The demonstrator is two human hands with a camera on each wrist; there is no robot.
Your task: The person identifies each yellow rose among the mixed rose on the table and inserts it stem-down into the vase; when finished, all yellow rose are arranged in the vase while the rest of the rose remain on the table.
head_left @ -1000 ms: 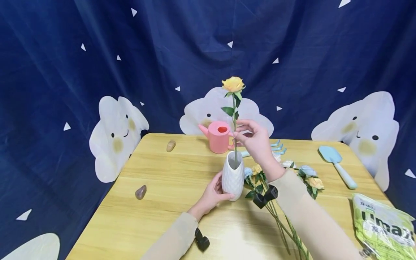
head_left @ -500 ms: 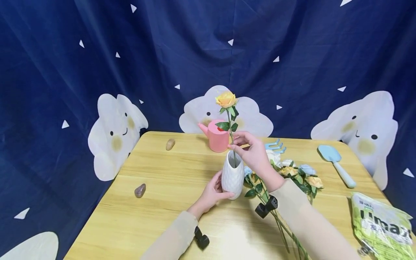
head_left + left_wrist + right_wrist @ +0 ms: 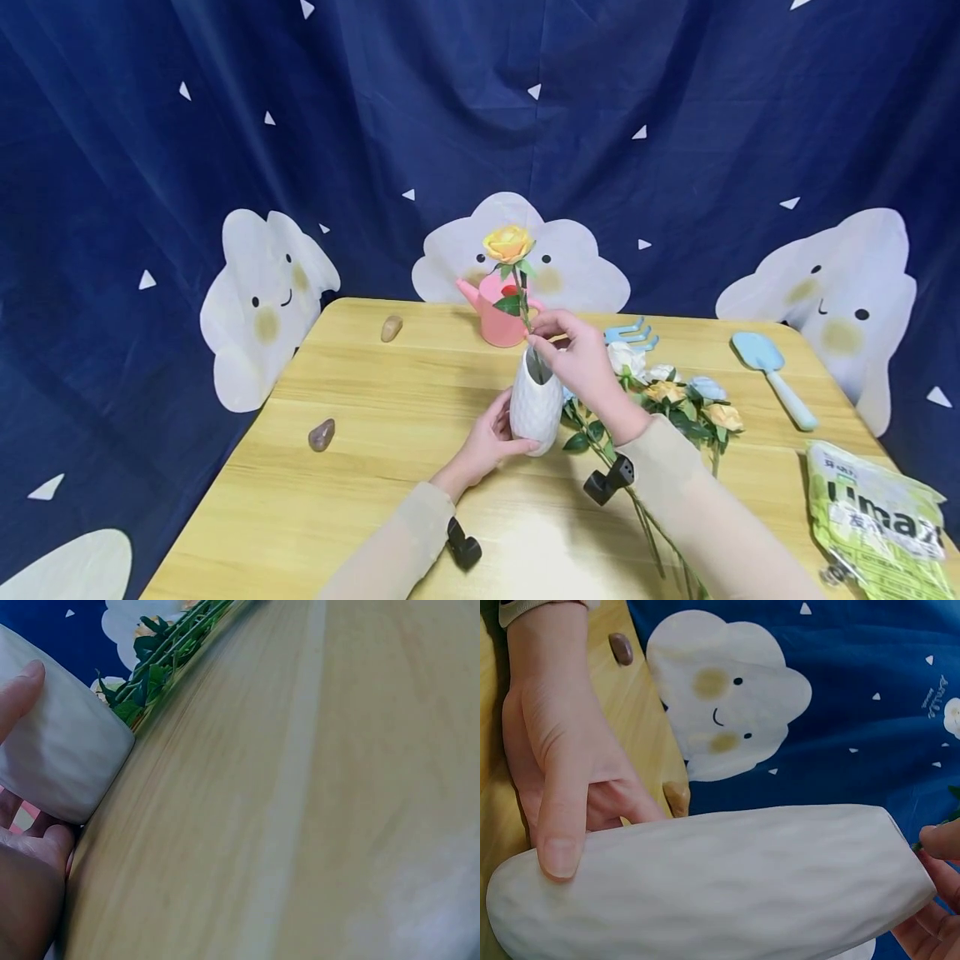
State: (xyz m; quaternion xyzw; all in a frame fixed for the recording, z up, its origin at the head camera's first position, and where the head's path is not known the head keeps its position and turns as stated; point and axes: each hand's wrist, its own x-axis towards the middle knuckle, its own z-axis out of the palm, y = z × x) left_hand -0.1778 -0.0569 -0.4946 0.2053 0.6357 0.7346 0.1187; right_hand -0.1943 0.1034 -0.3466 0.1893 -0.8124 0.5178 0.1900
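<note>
The head view is bright and fairly sharp. Pale glare whitens the near part of the table (image 3: 337, 492), glints break up the print on the bag (image 3: 873, 517), and shadows are soft. The curtain (image 3: 390, 92) is dark in its folds. The left wrist view is dimmer, its wood grain smeared, with hazy glare lower right. In the dim right wrist view, the vase (image 3: 712, 881) looks grey and soft
</note>
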